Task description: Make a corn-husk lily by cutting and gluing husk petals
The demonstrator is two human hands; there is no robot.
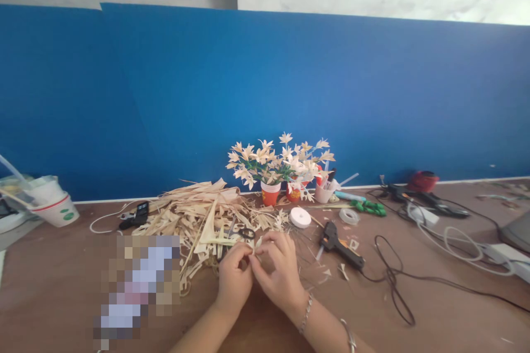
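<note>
My left hand point(236, 277) and my right hand point(280, 271) meet fingertip to fingertip over the table's front middle. Between them they pinch a small pale husk piece point(259, 243), mostly covered by the fingers. Just beyond my hands lies a pair of dark-handled scissors point(247, 233), partly under strips. A wide heap of dry husk strips point(199, 209) spreads to the left. Behind it, pale husk flowers point(265, 155) on green stems stand in a red and white paper cup point(270, 195), with more flowers in a red cup point(293, 193) beside it.
A black glue gun point(342, 247) lies to the right, its cord looping over the brown table. Near it are a white tape roll point(300, 218), a clear tape roll point(349, 216) and green tape point(368, 207). A paper cup point(56, 210) tilts at far left. A blue panel point(265, 83) stands behind.
</note>
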